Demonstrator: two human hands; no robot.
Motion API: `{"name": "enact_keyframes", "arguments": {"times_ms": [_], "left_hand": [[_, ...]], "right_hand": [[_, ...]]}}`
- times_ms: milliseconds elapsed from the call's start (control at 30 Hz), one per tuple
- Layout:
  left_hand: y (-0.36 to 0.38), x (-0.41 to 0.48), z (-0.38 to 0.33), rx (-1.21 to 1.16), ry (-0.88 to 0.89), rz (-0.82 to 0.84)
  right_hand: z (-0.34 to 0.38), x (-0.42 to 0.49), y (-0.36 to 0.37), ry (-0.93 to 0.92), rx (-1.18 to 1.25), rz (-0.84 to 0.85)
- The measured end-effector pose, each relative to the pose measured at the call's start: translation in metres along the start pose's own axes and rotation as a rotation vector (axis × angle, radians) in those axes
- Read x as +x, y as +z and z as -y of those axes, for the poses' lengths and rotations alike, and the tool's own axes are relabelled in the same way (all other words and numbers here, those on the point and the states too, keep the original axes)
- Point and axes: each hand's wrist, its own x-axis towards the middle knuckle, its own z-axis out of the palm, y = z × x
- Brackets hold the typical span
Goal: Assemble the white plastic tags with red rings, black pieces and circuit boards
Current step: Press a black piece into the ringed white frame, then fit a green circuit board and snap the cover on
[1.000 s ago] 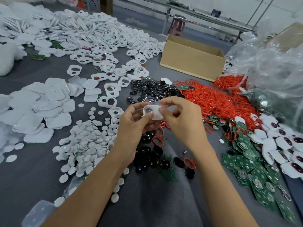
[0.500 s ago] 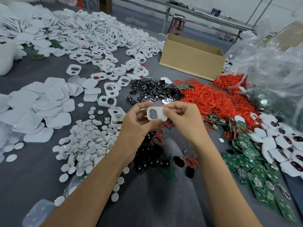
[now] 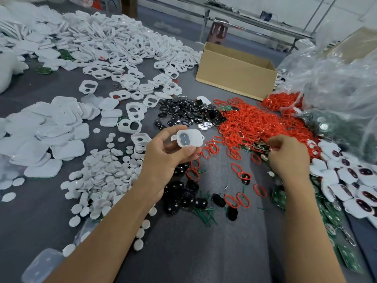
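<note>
Nearest on the grey surface [image 3: 204,252], at 6 o'clock from the hands, lie loose black pieces [image 3: 183,198], a few red rings [image 3: 242,200] and green circuit boards [image 3: 279,198]. Above them the left hand [image 3: 163,160] pinches one white tag [image 3: 189,138], thumb under its near edge and fingers behind. The tag is held clear of the surface, face toward the camera, with its long axis running 9 to 3 o'clock. Something dark shows through its two openings.

The right hand [image 3: 287,158] lies well apart at 3 o'clock from the tag, fingers curled down into the near edge of the red ring heap [image 3: 255,121]. Blur hides whether they hold anything. The heap spreads from 11 to 1 o'clock of that hand.

The next part probably comes from there. The right hand is much the nearer to it, and the part must travel toward 9 o'clock to meet the tag.
</note>
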Motion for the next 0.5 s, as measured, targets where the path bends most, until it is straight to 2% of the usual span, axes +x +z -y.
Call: {"name": "enact_keyframes", "arguments": {"times_ms": [167,300,500], "left_hand": [[0.002,-0.001,0.002,0.019,-0.004,0.018],[0.002,-0.001,0.002,0.039,0.0,0.023],[0.003,-0.001,0.003,0.043,-0.008,0.034]], "right_hand": [[-0.023,0.007,0.021,-0.048,-0.08,0.096],[-0.026,0.009,0.031,-0.094,-0.118,0.055],[-0.018,0.005,0.039,-0.024,-0.077,-0.031]]}}
